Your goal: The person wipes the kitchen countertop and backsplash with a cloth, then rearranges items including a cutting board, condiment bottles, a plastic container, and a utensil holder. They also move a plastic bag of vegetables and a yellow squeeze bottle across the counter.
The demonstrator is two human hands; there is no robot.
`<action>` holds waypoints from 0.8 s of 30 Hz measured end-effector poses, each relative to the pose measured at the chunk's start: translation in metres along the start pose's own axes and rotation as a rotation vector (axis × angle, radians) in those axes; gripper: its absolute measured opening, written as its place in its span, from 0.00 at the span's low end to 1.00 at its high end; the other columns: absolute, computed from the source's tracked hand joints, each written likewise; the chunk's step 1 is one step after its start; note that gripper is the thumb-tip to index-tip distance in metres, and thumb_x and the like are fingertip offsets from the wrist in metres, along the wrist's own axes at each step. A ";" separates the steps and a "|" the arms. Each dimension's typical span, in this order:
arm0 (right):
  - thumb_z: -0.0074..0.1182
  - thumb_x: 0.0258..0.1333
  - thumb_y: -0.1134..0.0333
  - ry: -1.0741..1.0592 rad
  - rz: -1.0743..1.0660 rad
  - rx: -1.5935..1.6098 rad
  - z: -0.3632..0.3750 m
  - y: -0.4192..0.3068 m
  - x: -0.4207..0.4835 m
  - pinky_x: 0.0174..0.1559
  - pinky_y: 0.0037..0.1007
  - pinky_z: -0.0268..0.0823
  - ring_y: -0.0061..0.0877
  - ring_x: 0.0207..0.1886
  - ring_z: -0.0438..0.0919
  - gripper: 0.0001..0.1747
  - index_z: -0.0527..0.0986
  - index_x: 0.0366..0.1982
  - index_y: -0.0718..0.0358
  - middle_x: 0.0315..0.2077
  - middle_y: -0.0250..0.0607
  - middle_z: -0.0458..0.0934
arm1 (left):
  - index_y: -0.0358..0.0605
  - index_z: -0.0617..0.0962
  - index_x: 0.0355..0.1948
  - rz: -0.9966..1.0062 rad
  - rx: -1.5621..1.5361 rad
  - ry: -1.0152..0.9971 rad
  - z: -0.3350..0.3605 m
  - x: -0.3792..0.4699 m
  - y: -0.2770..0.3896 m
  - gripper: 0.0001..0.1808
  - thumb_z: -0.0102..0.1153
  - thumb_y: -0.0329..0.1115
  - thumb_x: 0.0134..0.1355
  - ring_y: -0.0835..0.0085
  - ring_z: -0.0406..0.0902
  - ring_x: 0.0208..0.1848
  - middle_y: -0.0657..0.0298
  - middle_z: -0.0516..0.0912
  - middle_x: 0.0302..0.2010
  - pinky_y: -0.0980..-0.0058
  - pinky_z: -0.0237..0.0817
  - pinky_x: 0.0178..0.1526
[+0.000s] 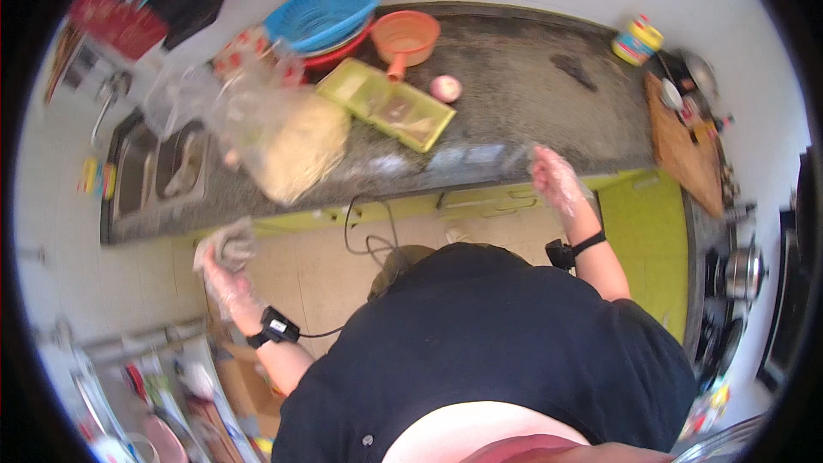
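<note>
My left hand [225, 280], in a clear plastic glove, is closed on a crumpled greyish cloth [235, 245], over the floor just off the counter's front edge. My right hand [554, 179], gloved the same way, is by the counter's front edge at the right, its fingers partly curled; whether it holds anything small is unclear. Between the hands, on the dark stone counter [514, 77], lie a clear plastic bag with a pale yellow mass [302, 148], a green compartment tray [386, 106] and a pink round object [445, 88].
An orange dipper [405, 38] and blue baskets [321, 16] stand at the back. The double sink [161, 167] is at the left. To the right are a yellow container [636, 42], a wooden board [688, 148] and a steel pot [744, 273]. A black cable [373, 247] hangs below the counter.
</note>
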State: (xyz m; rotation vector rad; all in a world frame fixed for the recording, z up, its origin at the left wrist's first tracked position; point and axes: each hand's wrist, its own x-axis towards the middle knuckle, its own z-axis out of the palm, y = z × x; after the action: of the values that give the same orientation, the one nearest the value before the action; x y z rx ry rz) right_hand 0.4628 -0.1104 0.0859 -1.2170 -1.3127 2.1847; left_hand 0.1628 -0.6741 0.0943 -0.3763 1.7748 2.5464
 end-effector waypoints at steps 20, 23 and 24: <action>0.59 0.54 0.56 0.252 0.068 -0.069 -0.145 0.021 -0.060 0.21 0.22 0.56 0.14 0.19 0.64 0.11 0.71 0.29 0.53 0.20 0.25 0.69 | 0.41 0.78 0.43 0.343 0.881 0.211 0.035 0.084 -0.054 0.21 0.54 0.47 0.56 0.65 0.72 0.39 0.60 0.78 0.38 0.67 0.64 0.44; 0.58 0.55 0.56 0.267 0.043 -0.041 -0.181 0.024 -0.063 0.22 0.21 0.57 0.14 0.20 0.64 0.10 0.72 0.29 0.52 0.21 0.25 0.70 | 0.37 0.78 0.45 0.638 0.742 0.437 0.097 0.026 -0.042 0.20 0.54 0.44 0.61 0.62 0.75 0.42 0.53 0.81 0.43 0.66 0.67 0.47; 0.57 0.55 0.56 0.271 0.040 -0.042 -0.197 0.025 -0.065 0.23 0.21 0.58 0.14 0.20 0.65 0.10 0.72 0.29 0.52 0.21 0.24 0.70 | 0.37 0.77 0.46 0.796 0.743 0.424 0.125 0.005 -0.045 0.18 0.54 0.41 0.63 0.64 0.75 0.41 0.53 0.80 0.41 0.68 0.67 0.48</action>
State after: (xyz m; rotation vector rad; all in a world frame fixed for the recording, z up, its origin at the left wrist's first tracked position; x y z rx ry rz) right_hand 0.6609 -0.0532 0.0547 -1.5062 -1.2352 1.9422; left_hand 0.1417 -0.5428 0.0924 -0.1992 3.3864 1.9295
